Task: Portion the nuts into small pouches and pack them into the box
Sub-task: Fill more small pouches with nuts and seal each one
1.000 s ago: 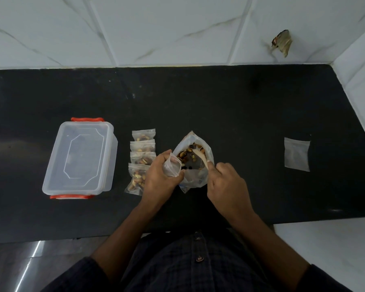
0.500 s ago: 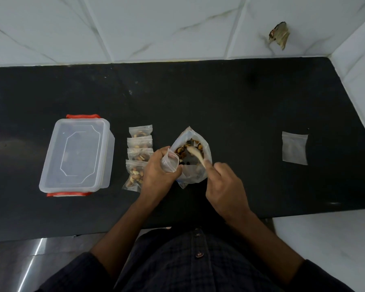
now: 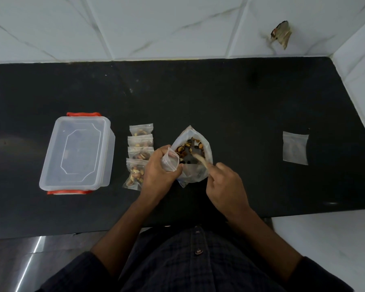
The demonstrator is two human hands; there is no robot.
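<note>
The left hand (image 3: 158, 172) is gripping an open small pouch (image 3: 170, 162) at the nut bag's (image 3: 195, 165) rim; the right hand (image 3: 226, 186) is pinching a spoon (image 3: 199, 159) inside it.

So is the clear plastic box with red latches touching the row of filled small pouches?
Apart. The head view shows a strip of black counter between the clear plastic box and the row of filled pouches.
</note>
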